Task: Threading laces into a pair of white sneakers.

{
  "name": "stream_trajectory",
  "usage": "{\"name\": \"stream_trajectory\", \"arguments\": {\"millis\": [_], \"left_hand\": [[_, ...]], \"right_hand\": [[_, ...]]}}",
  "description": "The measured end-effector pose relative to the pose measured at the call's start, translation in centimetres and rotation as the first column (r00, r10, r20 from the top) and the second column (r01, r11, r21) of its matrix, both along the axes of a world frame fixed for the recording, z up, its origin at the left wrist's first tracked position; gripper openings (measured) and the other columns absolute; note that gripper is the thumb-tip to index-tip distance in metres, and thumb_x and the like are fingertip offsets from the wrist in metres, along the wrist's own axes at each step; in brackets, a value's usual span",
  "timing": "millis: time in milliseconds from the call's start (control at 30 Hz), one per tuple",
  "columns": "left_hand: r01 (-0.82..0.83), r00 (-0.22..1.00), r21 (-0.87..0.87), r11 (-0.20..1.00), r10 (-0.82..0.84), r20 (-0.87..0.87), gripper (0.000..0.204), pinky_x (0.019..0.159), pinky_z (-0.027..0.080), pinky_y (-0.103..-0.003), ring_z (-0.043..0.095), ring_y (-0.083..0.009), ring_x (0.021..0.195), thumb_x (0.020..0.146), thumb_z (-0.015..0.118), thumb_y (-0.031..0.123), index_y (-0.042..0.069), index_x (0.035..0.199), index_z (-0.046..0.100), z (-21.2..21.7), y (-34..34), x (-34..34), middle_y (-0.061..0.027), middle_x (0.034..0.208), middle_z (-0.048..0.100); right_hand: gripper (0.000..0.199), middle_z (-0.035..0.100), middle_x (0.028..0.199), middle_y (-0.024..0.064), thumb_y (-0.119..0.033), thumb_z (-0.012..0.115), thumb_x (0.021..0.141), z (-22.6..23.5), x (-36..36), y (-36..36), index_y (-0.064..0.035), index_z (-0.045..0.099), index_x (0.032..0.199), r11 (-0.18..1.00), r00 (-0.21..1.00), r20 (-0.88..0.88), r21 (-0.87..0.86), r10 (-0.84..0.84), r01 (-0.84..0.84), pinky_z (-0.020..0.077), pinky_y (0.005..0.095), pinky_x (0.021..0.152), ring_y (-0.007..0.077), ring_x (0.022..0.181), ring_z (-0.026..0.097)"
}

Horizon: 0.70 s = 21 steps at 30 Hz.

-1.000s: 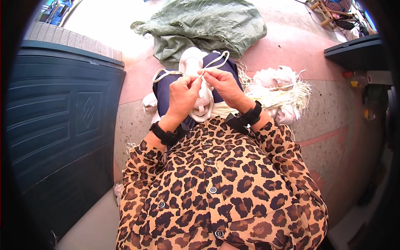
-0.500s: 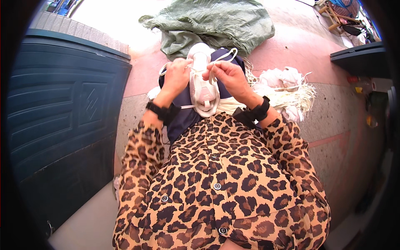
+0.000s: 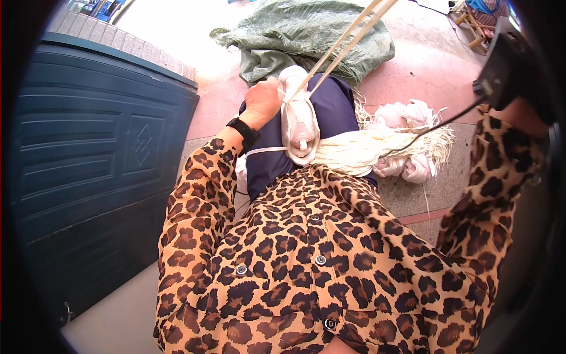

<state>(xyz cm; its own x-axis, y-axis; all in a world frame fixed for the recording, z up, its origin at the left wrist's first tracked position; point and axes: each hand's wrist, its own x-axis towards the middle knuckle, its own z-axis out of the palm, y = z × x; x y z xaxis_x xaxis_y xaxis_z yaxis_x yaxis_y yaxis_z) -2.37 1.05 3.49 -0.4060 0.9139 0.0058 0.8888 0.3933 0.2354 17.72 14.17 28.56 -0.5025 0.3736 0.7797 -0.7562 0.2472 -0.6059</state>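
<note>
A pale pink and white sneaker (image 3: 302,127) lies on my lap, its heel toward me and its toe pointing away. My left hand (image 3: 263,101) is closed at the far left side of the sneaker, gripping its edge; the fingertips are partly hidden. A cream shoelace (image 3: 345,50) runs from the sneaker's eyelets, stretched taut up past the top edge of the view. My right arm is raised at the far right; a black wristband (image 3: 506,65) shows there, while the hand itself is out of sight. Another lace end (image 3: 265,150) trails left from the heel.
A thick bundle of cream laces (image 3: 351,152) lies over my right thigh, beside pale pink bundles (image 3: 407,115) on the right. A green woven sack (image 3: 330,41) lies ahead. To the left stands a dark blue panelled door (image 3: 100,141). A wooden stool (image 3: 470,29) is at the far right.
My right hand has left the sneaker and swung up to the right, out of view. The lace is now pulled taut upward. My left hand stays by the sneaker.
</note>
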Motion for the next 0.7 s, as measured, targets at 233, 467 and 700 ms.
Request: {"name": "stream_trajectory", "arguments": {"millis": [233,467,700], "left_hand": [[0.141,0.914,0.212,0.967,-0.21,0.347,0.024,0.073,0.047,-0.04,0.059,-0.0323,0.08,0.072,0.055,0.017,0.004,0.092,0.057,-0.2,2.0,-2.4,-0.0171,0.083,0.062],[0.529,0.794,0.005,0.849,-0.497,0.352,0.032,0.079,0.044,-0.036,0.055,-0.0313,0.089,0.069,0.057,0.007,0.003,0.101,0.055,-2.2,5.1,-0.1,-0.0191,0.093,0.055],[0.626,0.729,-0.08,0.776,-0.545,0.413,0.037,0.077,0.045,-0.034,0.056,-0.0296,0.087,0.067,0.057,0.005,0.0,0.103,0.055,-1.1,6.0,0.3,-0.0178,0.088,0.057]], "right_hand": [[0.013,0.051,0.069,-0.0013,-0.011,0.045,0.089,-1.0,3.3,1.2,-0.003,0.051,0.097,0.993,0.995,0.052,-0.072,-0.09,0.094,0.0413,0.0303,0.082,0.0081,0.06,0.05],[0.013,0.052,0.07,-0.0005,-0.011,0.046,0.088,-1.9,8.1,4.2,-0.0029,0.052,0.096,0.972,0.976,0.128,-0.131,-0.177,0.193,0.0422,0.0301,0.081,0.0089,0.061,0.051],[0.012,0.052,0.07,0.0003,-0.012,0.048,0.088,-3.3,14.0,7.7,-0.0029,0.052,0.095,0.936,0.949,0.192,-0.201,-0.251,0.288,0.0431,0.0298,0.079,0.0097,0.062,0.051]]}}
